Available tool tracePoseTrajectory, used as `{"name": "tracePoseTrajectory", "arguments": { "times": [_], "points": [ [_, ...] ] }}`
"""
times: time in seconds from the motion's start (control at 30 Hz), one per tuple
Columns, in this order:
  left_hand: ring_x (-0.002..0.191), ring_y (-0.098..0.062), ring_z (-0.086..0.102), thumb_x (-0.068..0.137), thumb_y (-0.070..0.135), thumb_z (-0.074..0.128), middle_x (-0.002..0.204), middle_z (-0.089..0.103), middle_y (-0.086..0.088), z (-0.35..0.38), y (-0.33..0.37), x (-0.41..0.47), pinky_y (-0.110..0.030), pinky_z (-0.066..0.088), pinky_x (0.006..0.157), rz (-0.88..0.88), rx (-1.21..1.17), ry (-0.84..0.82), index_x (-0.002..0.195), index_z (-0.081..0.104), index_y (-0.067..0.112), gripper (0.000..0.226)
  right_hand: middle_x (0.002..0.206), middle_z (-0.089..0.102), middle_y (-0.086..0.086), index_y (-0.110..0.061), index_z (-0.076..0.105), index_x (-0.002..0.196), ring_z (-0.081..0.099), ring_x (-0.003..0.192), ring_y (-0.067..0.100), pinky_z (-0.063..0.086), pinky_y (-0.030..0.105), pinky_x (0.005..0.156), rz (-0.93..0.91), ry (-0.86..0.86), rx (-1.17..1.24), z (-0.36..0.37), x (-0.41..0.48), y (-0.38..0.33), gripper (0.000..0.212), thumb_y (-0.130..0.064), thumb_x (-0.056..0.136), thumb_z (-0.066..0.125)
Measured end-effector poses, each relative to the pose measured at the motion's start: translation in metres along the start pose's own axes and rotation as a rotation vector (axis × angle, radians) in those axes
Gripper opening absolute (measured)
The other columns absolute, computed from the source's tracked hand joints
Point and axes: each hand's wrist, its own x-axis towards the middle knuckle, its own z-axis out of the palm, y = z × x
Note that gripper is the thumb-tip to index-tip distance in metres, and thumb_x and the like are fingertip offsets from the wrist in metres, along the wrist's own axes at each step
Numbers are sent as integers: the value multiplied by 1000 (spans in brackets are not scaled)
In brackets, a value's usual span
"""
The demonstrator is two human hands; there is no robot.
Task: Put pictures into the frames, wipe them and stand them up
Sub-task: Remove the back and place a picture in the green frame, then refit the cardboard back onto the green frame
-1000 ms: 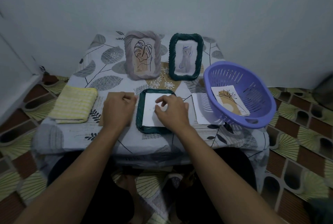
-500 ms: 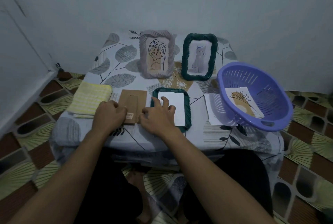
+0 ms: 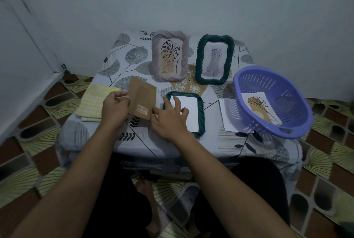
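A dark green woven frame lies face down on the table with a white picture back showing inside it. My left hand grips the left edge of a brown cardboard backing board, lifted and tilted above the table. Beside it, my right hand touches the board's lower right corner with one finger, the other fingers spread over the lying frame. Two filled frames stand at the back: a grey one with a leaf drawing and a green one.
A purple basket at the right holds a picture and rests partly on a white sheet. A folded yellow cloth lies at the left edge. The small table stands against a wall corner.
My left hand lifted the brown backing board off the table and tilted it up. My right hand left the picture in the lying frame and moved to the board's corner.
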Motion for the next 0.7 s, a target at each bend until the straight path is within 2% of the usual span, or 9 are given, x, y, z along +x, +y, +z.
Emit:
{"name": "tracePoseTrajectory", "arguments": {
  "times": [0.1,0.17,0.23,0.33,0.4,0.5,0.6,0.7],
  "points": [
    [86,-18,68,94,11,58,104,70,-8,7,6,-2,-34,56,75,-20,-142,-18,106,62,19,15,153,42,3,-29,60,130,25,141,29,20,49,104,46,132,174,-10,1,4,36,-33,102,37],
    [82,-15,68,96,8,59,100,71,-8,15,11,-8,-33,58,75,-15,-211,-57,108,63,16,15,134,61,-5,-35,61,131,49,126,23,23,42,95,109,210,331,-18,2,11,35,-33,101,42],
    [77,-14,68,95,5,60,92,72,-6,26,15,-15,-31,59,72,-7,-270,-78,107,64,14,15,114,67,-15,-36,62,128,61,111,17,28,38,98,195,289,507,-26,1,19,32,-32,98,50],
    [76,-15,67,92,4,65,88,72,-6,42,17,-27,-30,59,70,2,-303,-117,104,64,12,15,92,64,-23,-35,64,119,65,103,16,41,47,103,309,383,715,-33,-1,40,27,-32,92,62],
    [78,-17,67,89,4,69,87,71,-9,54,14,-33,-32,59,76,24,-271,-139,103,64,11,16,86,65,-26,-38,67,104,67,99,16,47,52,99,342,415,765,-35,-2,55,17,-34,87,66],
    [71,-10,65,85,8,75,80,68,-3,69,6,-41,-26,56,72,86,-156,-132,99,66,12,17,84,69,-21,-44,65,79,68,95,14,50,52,96,391,421,802,-36,-5,78,5,-41,76,67],
    [78,-14,66,84,16,77,84,69,-4,80,-4,-44,-28,58,74,136,-5,-145,93,67,20,15,76,72,-19,-46,66,71,69,92,13,52,50,95,432,412,804,-35,-11,97,5,-42,70,69],
    [79,-14,66,84,22,77,83,69,-1,85,-13,-45,-29,57,75,190,155,-159,93,68,21,13,71,72,-21,-43,68,68,70,89,12,52,49,96,451,376,813,-28,-17,111,13,-35,73,76]
  ]
}}
